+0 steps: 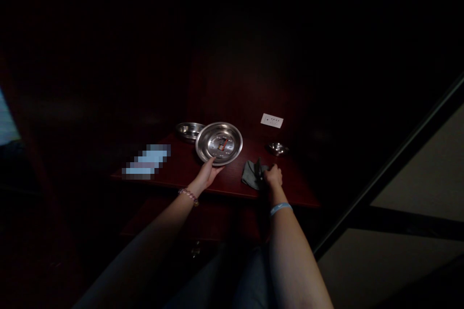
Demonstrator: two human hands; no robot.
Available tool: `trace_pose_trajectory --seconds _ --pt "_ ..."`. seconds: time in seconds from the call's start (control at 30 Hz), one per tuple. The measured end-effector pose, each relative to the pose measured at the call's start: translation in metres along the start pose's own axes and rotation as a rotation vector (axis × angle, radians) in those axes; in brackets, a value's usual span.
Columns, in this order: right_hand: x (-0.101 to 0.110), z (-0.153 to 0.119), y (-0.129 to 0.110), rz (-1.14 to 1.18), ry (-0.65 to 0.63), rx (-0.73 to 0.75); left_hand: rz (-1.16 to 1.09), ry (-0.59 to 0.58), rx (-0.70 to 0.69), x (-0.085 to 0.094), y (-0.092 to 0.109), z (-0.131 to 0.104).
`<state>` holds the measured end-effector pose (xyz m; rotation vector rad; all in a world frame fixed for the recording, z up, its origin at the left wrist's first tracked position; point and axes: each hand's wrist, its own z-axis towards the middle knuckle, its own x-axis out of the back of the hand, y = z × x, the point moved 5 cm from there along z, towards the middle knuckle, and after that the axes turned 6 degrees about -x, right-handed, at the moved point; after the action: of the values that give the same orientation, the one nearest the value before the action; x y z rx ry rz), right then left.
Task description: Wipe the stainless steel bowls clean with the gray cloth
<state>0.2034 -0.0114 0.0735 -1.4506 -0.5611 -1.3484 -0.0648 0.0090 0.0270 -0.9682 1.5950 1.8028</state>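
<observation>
My left hand (210, 174) grips the near rim of a round, shiny metal dish (206, 147), thumb on the inside and fingers beneath. The dish is tilted toward me, and a small dark and orange label (223, 144) shows on its bottom. To the right, my right hand (274, 175) is closed on a dark grey cloth (251, 176), which lies partly bunched over the shelf. Behind the held dish, at its left, sits another metal dish (188, 130). A small metal bowl (278, 149) rests beyond my right hand.
The dark red wooden shelf (232, 184) ends at a front edge near my wrists. A white socket panel (271, 120) is on the back wall. Something blurred out and light blue (147, 161) lies at the left. Below hangs a small metal knob or lock (195, 249).
</observation>
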Motion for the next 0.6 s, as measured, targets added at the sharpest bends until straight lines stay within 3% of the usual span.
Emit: trace_pose_trajectory --seconds 0.1,0.47,0.6 --pt "0.007 -0.005 0.005 0.003 0.020 -0.076 0.000 -0.007 -0.002 0.000 0.000 0.000" --pt "0.000 -0.016 -0.024 -0.155 -0.123 0.209 0.002 -0.005 -0.015 -0.001 0.001 -0.001" --pt "-0.002 -0.018 -0.025 -0.194 -0.119 0.268 0.003 -0.003 -0.014 0.000 0.000 0.000"
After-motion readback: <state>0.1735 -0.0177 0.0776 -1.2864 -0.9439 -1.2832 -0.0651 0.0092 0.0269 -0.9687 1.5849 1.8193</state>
